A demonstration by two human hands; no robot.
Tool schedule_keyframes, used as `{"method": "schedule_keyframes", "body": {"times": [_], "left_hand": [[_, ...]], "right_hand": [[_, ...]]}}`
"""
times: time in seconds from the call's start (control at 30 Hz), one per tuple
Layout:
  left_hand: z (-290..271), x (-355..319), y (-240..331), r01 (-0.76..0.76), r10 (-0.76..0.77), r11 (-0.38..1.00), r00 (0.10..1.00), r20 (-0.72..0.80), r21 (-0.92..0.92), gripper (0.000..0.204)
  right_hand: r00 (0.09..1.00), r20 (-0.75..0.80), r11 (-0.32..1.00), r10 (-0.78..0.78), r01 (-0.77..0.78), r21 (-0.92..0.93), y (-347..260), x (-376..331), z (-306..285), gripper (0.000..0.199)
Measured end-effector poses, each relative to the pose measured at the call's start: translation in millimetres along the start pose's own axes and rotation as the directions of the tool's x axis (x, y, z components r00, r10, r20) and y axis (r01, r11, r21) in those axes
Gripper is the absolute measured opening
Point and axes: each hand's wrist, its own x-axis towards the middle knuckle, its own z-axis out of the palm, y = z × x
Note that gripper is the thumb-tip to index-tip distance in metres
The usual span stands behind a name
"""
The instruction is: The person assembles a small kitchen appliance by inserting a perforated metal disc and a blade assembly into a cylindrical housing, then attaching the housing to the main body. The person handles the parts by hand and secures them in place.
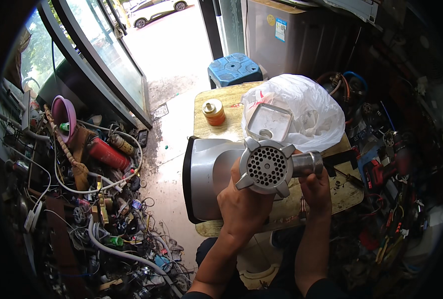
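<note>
A metal meat grinder head (264, 188), with a perforated plate and a lugged ring at its front, is held up over the small wooden table (204, 107). My left hand (244, 209) is closed around it from below and behind, most of its fingers hidden. On its feed tube (306, 164), pointing right, my right hand (315, 189) is closed at the end. The silver grinder body (204, 172) with a black edge lies on the table, left of and partly behind my left hand. Just beyond the head is a square metal tray (270, 121) with a round hole.
A white plastic bag (321, 112) and a bottle of orange-brown liquid (214, 113) stand on the table. Past it is a blue stool (235, 67). Parts, hoses and a red cylinder (108, 153) clutter the left floor; tools and a red drill (376, 174) lie right.
</note>
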Motion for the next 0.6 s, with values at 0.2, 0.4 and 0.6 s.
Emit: {"method": "schedule_keyframes", "body": {"times": [0.2, 0.4, 0.6], "left_hand": [[0.7, 0.4, -0.3, -0.010, 0.010, 1.000, 1.000, -0.011, -0.019, 0.076], [-0.1, 0.5, 1.3, 0.024, -0.023, 0.999, 1.000, 0.006, -0.027, 0.076], [1.9, 0.1, -1.5, 0.003, -0.003, 1.000, 1.000, 0.010, 0.002, 0.075]], "right_hand": [[1.000, 0.001, 1.000, -0.011, 0.011, -0.004, -1.8, 1.2, 1.5, 0.075], [1.000, -0.015, 1.000, -0.003, 0.003, 0.002, -2.3, 1.1, 2.1, 0.076], [0.999, -0.035, 0.999, 0.038, -0.039, -0.018, -6.0, -0.4, 2.9, 0.079]]}}
